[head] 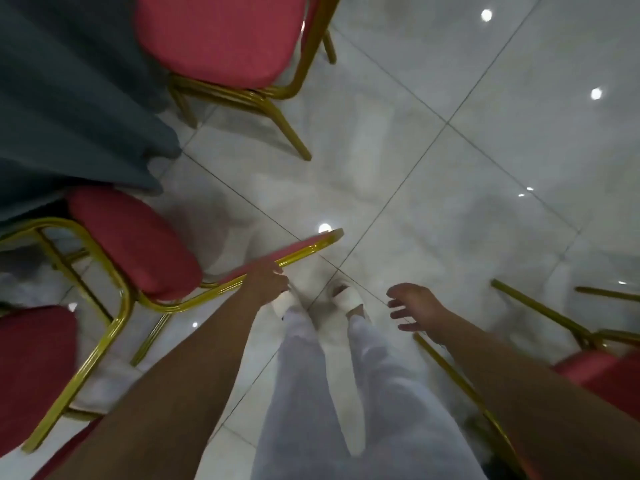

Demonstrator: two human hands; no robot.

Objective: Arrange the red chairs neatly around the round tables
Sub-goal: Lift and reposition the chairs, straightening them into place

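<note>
Left hand (268,281) curled over the backrest top of the red chair (135,240). Backrest edge runs near-left to far-right, seat points left toward the dark tablecloth (69,98). Right hand (412,306) spread, holding nothing, beside the right chair (602,372). Glossy white tile floor (485,161), lights reflected.

Nothing legible shows anywhere in the view. The red chairs (221,36), the dark tablecloth (69,98), the pale floor tiles (485,202) and the white trousers (374,393) carry no readable text, label, brand, number or sign.
</note>
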